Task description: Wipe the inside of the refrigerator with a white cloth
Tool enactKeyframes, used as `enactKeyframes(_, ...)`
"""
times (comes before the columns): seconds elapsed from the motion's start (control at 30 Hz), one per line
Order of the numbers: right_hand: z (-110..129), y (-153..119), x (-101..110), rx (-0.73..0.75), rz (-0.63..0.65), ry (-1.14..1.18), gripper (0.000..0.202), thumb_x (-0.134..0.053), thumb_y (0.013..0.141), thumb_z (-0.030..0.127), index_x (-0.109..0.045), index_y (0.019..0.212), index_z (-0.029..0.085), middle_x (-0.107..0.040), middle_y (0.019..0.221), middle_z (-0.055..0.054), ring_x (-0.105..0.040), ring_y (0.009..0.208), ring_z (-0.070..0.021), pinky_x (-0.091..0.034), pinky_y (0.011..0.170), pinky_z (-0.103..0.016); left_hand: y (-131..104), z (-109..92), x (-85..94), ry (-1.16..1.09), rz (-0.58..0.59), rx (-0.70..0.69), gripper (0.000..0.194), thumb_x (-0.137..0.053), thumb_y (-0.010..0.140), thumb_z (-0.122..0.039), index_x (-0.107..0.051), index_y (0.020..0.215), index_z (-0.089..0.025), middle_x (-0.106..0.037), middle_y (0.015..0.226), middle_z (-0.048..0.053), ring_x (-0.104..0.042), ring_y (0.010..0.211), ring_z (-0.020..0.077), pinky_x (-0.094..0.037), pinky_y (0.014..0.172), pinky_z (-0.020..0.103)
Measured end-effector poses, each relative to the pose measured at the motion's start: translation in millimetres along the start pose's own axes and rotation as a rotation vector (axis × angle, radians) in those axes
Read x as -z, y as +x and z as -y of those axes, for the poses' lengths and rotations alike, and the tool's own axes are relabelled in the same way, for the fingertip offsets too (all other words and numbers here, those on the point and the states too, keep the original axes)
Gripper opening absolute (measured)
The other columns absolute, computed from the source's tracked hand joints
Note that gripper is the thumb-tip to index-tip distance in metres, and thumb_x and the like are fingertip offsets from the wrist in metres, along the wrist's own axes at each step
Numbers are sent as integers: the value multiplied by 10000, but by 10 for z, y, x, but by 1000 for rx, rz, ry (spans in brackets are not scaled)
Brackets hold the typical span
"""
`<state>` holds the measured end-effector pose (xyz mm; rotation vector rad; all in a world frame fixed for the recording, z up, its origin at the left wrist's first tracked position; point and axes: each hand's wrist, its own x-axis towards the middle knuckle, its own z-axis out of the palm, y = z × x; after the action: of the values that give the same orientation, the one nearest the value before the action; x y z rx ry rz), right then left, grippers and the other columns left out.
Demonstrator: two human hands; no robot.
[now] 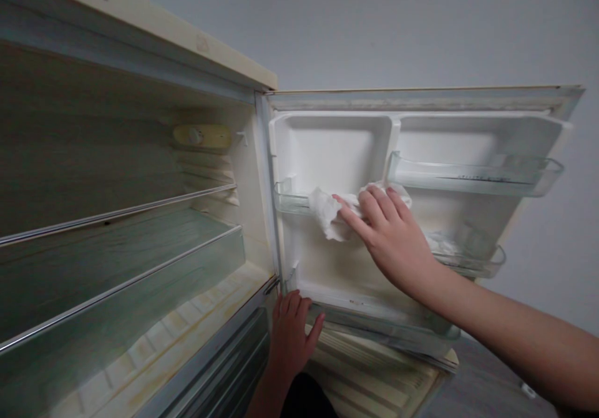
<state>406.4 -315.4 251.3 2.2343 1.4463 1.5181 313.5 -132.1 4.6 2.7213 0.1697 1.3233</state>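
My right hand (395, 237) presses a crumpled white paper towel (326, 215) against the front of the small transparent door bin (291, 201). Its fingers bend over the towel, which bunches out on both sides of them. Lower down, my left hand (292, 330) rests at the hinge end of the bottom door bin (384, 327). The fingers there lie over the bin's edge with the thumb spread away, and nothing is held. Both bins sit on the inner side of the open fridge door (337, 140).
Left of the door is the fridge compartment (84, 137) with a glass shelf (116, 215), a transparent drawer (140, 290) and yellowish stains. Another door bin (472, 178) is at upper right. White crumpled material (440, 243) lies in the middle-right bin. A lower door (374, 374) stands open beneath.
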Motion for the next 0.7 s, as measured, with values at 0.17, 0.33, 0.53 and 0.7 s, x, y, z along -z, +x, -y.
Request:
enactKeyframes(0.17,136,-165,-215,-57,-77,74,724,-447,938,104,-252,1599,325,-282,1642,-74,-155,1528,-392,-296,1149,-689,-2,-18,-25,5,-28,2,173,-621,897,-327,-586,1025,-216,-645,1048,86,-577,1156,310,-392,1082,558)
enactKeyframes(0.33,473,-103,-505,0,-55,174,698,-371,955,113,-226,1609,311,-286,1642,-23,-174,1541,-304,-311,1181,-606,3,-21,-24,18,-20,-1,178,-620,897,-343,-588,1022,-221,-636,1047,82,-578,1118,305,-414,1058,540)
enactKeyframes(0.53,728,200,-1050,122,26,312,548,-331,1003,170,-392,1547,198,-479,1523,-130,-512,1305,-282,-405,1105,-488,15,-24,18,20,9,18,188,-628,895,-335,-571,1021,-209,-602,1072,86,-556,1093,295,-428,1031,531)
enactKeyframes(0.7,651,394,-1198,-4,121,347,526,-332,998,182,-435,1512,216,-527,1463,-159,-522,1264,-291,-463,993,-451,41,-31,66,4,52,33,143,-616,897,-324,-559,969,-214,-583,1005,69,-554,1028,280,-451,982,513)
